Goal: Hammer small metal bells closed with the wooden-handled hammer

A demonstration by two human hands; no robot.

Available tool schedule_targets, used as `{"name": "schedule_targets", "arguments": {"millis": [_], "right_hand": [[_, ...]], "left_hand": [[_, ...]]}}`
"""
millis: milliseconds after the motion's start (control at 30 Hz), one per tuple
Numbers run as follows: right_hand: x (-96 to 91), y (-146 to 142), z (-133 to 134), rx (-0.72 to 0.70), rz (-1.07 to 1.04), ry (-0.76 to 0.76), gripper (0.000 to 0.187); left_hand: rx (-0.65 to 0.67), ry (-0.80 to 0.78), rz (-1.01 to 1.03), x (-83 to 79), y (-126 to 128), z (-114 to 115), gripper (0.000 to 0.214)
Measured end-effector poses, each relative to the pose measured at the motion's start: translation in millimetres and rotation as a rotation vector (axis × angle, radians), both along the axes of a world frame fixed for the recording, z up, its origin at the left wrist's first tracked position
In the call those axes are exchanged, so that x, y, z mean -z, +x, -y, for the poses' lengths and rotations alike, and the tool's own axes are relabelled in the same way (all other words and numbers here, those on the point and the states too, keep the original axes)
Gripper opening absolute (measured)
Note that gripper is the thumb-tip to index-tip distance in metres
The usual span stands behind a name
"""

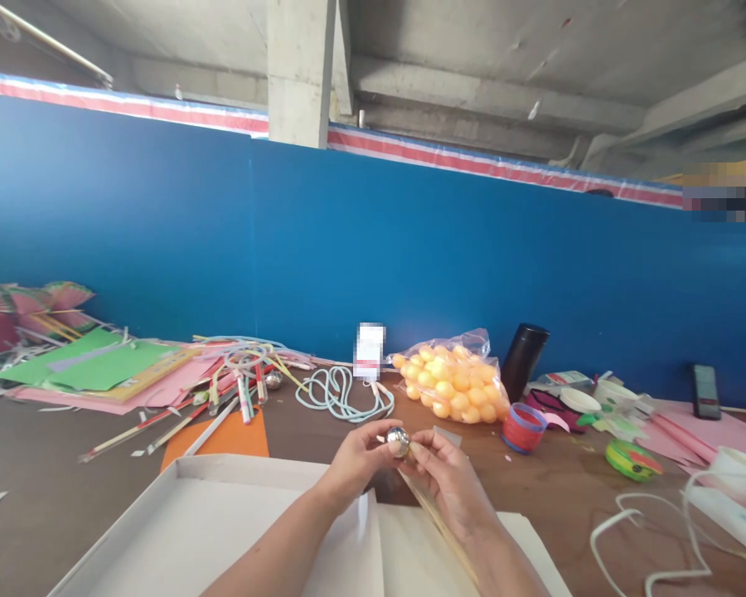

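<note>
A shiny silver ball (397, 442) is held up over the near side of the table. My left hand (361, 458) pinches it between thumb and fingers. From the other side, my right hand (448, 479) meets the ball with its fingertips closed together; whatever lies between them is too small to name. Thin pale wooden sticks (433, 516) run from below the ball along my right hand and forearm; I cannot tell whether that hand grips them. Beneath both hands are an open white box lid or tray (180, 469) and pale sheets (519, 531).
Behind the hands lie a coiled light-blue cord (341, 396) and a bag of orange balls (448, 381). A black cylinder (525, 361) and a red-and-blue tape roll (523, 427) stand right. Coloured paper (93, 361) is piled left. A white cable (615, 518) loops at right.
</note>
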State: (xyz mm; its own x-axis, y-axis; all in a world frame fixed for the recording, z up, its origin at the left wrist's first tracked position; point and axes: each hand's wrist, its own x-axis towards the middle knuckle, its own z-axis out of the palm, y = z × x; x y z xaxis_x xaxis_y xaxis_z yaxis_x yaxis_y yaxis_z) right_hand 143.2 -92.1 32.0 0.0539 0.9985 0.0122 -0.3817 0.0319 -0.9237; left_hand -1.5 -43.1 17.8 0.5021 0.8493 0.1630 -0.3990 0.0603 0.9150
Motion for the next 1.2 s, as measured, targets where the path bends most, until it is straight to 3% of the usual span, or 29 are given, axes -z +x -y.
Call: {"name": "schedule_targets", "arguments": {"millis": [367,1200], "right_hand": [[7.8,-3,-4,0.059,0.104,0.062,0.019],[7.9,-1,-3,-0.043,-0.109,0.025,0.011]], "left_hand": [[0.001,-0.008,0.016,7.2,2,-6,0.046],[0.057,-0.046,0.1,8.8,2,-4,0.042]]}}
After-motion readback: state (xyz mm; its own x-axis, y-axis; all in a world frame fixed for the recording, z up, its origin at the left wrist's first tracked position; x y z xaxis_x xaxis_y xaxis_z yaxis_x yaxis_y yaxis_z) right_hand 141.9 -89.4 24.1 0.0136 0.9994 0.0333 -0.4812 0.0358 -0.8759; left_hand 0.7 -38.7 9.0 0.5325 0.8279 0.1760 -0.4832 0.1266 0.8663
